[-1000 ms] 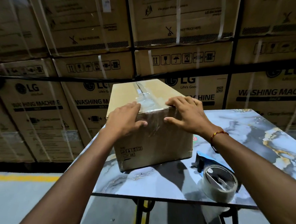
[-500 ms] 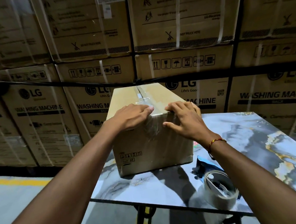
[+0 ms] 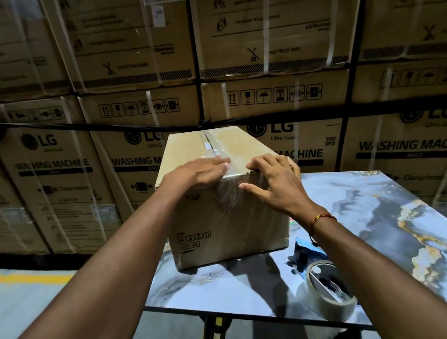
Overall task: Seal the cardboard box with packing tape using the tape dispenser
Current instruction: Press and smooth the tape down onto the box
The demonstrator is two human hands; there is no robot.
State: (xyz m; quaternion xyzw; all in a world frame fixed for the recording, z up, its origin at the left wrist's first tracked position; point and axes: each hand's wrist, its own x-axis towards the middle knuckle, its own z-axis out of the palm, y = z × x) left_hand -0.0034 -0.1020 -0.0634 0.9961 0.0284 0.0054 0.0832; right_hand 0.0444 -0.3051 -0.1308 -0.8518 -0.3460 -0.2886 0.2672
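A brown cardboard box [image 3: 228,221] sits on a marble-look table [image 3: 363,213], w/ its near end facing the person. Clear packing tape [image 3: 227,192] runs along the top seam & folds down over the near face, a bit wrinkly.

The left hand [image 3: 194,175] lies flat on the top edge of the box, fingers spread a little, tips touching the tape. The right hand [image 3: 275,182] lies at 3 o'clock from the left one, fingers flat on top, thumb stuck out & pressing the front face by the tape. Both hands are empty, not pinching anything.

The tape dispenser [image 3: 326,288], blue w/ a clear roll, lies on the table at 5 o'clock from the box, near the front edge & partly under the right arm. Big stacked cartons [image 3: 276,61] fill the back at 12 o'clock.
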